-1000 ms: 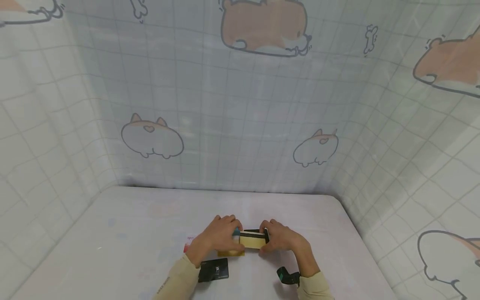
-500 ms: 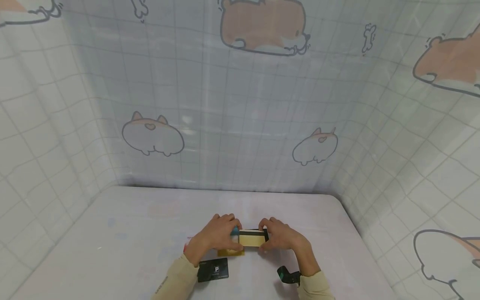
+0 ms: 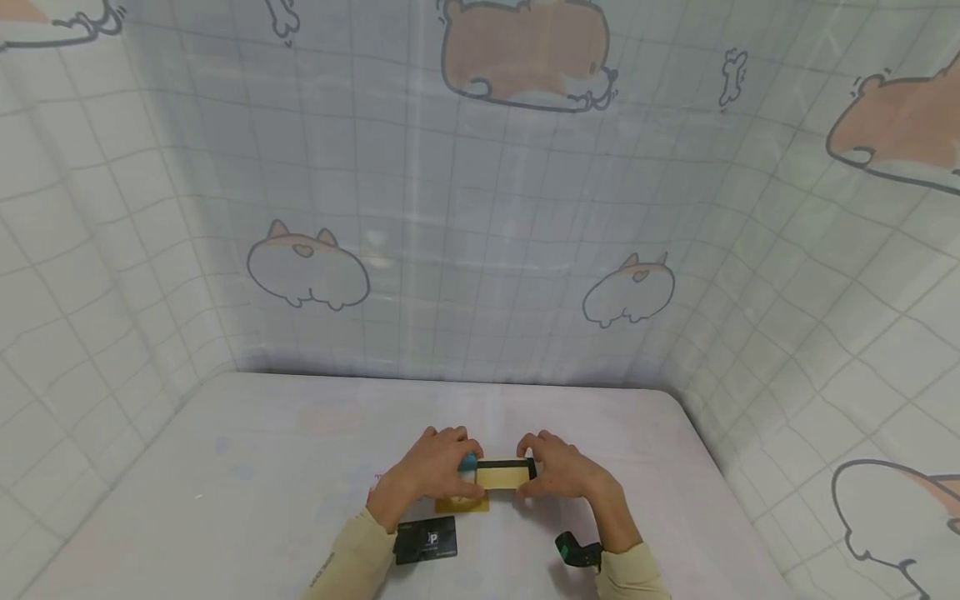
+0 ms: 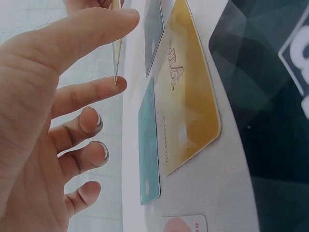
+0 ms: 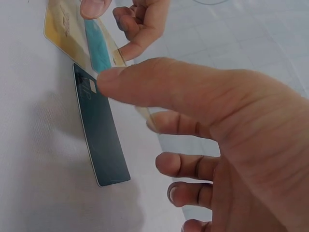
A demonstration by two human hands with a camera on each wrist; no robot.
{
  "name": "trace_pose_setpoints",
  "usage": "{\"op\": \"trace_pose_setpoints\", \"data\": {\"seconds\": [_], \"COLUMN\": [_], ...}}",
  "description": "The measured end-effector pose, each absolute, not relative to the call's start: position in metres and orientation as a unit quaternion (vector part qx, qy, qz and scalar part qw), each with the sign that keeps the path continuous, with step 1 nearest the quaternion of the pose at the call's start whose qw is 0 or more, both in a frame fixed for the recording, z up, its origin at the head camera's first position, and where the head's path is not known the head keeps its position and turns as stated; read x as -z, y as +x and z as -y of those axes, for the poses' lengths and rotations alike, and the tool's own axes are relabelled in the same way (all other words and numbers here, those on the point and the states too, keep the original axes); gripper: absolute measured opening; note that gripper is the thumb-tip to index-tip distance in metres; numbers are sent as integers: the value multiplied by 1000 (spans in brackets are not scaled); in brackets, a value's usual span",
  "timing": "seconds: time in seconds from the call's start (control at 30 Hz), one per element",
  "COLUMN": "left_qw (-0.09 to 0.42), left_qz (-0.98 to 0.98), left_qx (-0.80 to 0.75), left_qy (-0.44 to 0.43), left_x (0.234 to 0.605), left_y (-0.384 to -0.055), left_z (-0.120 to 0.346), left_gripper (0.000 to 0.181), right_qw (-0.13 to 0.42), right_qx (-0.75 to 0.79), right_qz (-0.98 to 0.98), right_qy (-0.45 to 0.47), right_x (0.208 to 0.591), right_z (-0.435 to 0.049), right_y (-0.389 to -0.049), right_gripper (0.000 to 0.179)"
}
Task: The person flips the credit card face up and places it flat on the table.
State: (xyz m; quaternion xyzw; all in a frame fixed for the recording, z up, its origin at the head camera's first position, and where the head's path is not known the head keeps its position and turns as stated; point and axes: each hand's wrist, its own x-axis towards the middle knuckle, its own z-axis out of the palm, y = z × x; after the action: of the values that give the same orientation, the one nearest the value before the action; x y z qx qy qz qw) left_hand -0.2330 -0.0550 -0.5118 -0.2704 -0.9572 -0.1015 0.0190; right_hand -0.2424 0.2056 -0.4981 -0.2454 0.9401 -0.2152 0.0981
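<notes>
My left hand (image 3: 438, 467) and right hand (image 3: 562, 468) pinch opposite ends of a pale yellow bank card (image 3: 502, 477) between thumbs and forefingers. A black stripe runs along its far side. In the left wrist view the held card (image 4: 117, 48) appears nearly edge-on, above the table. Beneath lie a gold card (image 4: 190, 92), a teal card (image 4: 148, 150) and a dark blue-grey card (image 5: 101, 130). The remaining fingers of both hands are loosely bent and apart from the card.
A black card (image 3: 426, 540) lies on the white table near my left forearm. A pink and white card (image 4: 183, 224) is partly hidden by the left wrist. A dark device (image 3: 577, 551) sits at my right wrist. Patterned cloth walls (image 3: 480, 250) enclose the table.
The held card has tilted, so its face looks shorter and its stripe sits closer to the far edge. Both hands have barely shifted and keep their grip.
</notes>
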Motion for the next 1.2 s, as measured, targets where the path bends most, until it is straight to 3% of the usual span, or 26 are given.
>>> {"op": "trace_pose_setpoints", "data": {"seconds": [0.73, 1.2], "left_qw": [30, 22], "left_qz": [958, 956], "left_qx": [97, 106], "left_qy": [-267, -272], "left_x": [513, 514], "left_y": [-219, -218], "left_z": [48, 46], "left_gripper": [55, 57], "right_qw": [61, 79], "right_qx": [332, 416], "right_qz": [-895, -850], "right_qy": [-290, -312], "right_x": [505, 509], "right_z": [-208, -202], "right_y": [-240, -239], "right_gripper": [47, 48]}}
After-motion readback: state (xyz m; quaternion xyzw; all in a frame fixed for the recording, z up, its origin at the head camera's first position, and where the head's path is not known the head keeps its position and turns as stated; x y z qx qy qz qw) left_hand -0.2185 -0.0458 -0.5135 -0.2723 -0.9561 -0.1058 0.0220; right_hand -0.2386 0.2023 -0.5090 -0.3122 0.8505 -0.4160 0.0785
